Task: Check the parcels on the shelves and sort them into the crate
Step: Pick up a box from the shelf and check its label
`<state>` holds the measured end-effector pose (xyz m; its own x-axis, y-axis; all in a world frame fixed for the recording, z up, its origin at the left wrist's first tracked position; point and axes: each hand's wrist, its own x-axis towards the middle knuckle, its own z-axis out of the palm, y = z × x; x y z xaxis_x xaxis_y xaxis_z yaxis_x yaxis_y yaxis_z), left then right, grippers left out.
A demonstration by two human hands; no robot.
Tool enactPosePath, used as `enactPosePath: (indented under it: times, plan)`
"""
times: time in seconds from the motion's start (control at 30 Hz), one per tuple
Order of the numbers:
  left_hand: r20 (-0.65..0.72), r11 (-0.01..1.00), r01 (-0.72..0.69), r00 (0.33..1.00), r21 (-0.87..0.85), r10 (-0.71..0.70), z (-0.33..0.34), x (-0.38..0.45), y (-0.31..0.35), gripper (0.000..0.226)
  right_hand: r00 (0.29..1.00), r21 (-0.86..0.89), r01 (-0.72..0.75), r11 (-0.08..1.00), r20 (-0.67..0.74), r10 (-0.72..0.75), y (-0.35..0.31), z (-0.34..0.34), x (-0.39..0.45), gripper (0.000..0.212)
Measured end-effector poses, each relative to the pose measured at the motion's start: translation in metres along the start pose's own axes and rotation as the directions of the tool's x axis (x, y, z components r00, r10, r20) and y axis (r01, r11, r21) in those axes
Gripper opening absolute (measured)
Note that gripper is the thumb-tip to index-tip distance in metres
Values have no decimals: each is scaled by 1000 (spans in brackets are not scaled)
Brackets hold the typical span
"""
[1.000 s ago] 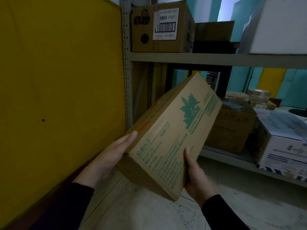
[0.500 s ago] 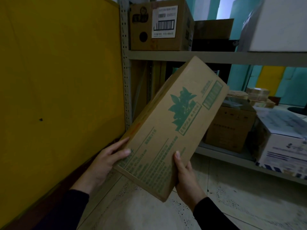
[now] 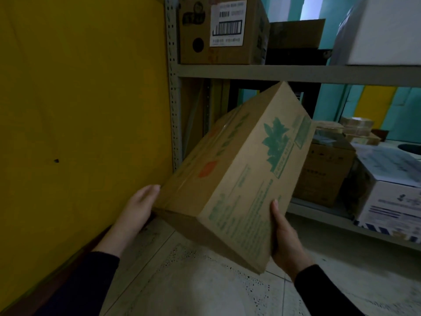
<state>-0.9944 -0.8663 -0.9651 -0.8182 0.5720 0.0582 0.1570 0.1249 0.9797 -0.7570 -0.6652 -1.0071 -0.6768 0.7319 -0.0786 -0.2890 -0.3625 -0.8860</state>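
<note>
Item: cardboard box (image 3: 237, 179), green leaf print, tape along one face. Location: in air before shelf unit (image 3: 296, 71), off shelf, tilted, one corner down toward floor; tilt likely to bring printed and taped faces into view for checking.

Left hand (image 3: 139, 206): flat, fingers straight against near left end, steadying.
Right hand (image 3: 284, 238): under lower right edge, thumb up on printed face, bearing weight.

Labelled box (image 3: 223, 30) on upper shelf. Crate: not in view.
</note>
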Motion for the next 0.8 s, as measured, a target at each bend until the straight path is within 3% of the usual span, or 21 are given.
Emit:
enactPosePath:
  times: [0.07,0.17,0.27,0.37,0.57,0.67,0.73,0.8]
  plan:
    - [-124,985,138,981,-103,-151,-12,2,-17,95,1000,41,-27,999,12,27,-12,-8,-1,56]
    - [-51,897,293,944,-332,-327,-18,2,-32,111,997,76,-67,995,30,65,-22,-14,-3,55]
    - [23,785,283,945,-551,-325,-18,6,-30,91,994,75,-112,991,20,111,-21,-16,-5,57]
    - [8,761,269,945,-591,-328,-16,9,-23,83,989,25,-145,989,-35,146,-23,-21,-2,62]
    - [-5,742,275,936,-612,-351,4,12,-10,21,985,-205,-156,966,-99,138,-59,-32,12,66]
    - [-67,749,240,932,-618,-355,25,19,11,17,979,-442,-56,895,-202,-38,-89,-35,26,75]
    - [-116,780,194,940,-595,-322,41,18,33,19,972,-524,0,851,-201,-124,-112,-32,34,64]
    - [-152,815,153,947,-559,-282,56,21,49,19,985,-483,-66,873,-174,-21,-135,-28,38,57]
